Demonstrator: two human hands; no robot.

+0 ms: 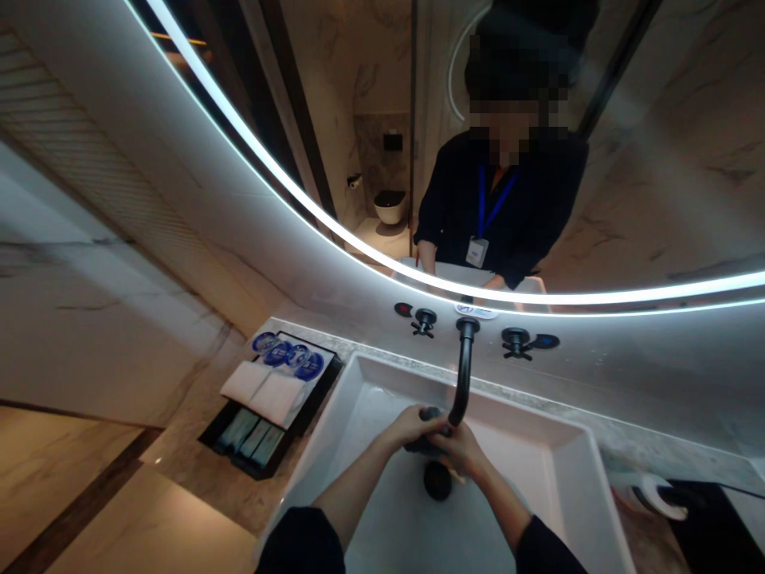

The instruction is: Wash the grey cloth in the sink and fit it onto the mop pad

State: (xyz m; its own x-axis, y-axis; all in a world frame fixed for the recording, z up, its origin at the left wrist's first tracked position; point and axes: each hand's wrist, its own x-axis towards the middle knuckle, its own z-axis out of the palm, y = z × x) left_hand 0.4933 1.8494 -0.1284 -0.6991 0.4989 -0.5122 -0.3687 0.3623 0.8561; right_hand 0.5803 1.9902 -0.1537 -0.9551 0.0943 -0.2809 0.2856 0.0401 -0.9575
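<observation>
In the head view, both of my hands are together over the white sink (567, 478), just below the tip of the black spout (463, 375). My left hand (412, 425) is closed on a small dark grey item (420, 443) that looks soft, perhaps a cloth; its exact kind is hard to make out. Pressed against its other side is my right hand (464, 448), with fingers curled in and partly hidden by the spout. The round black drain (437, 481) lies right beneath the hands. Whether water runs from the spout cannot be seen clearly.
Two black cross-handle taps (425, 322) (517, 343) flank the spout on the wall. Left of the sink, a black tray (263, 470) holds folded white towels (263, 391) and small packets. At right are a white round item (654, 494) and a black box-like item (717, 518). A lit mirror (370, 159) hangs above.
</observation>
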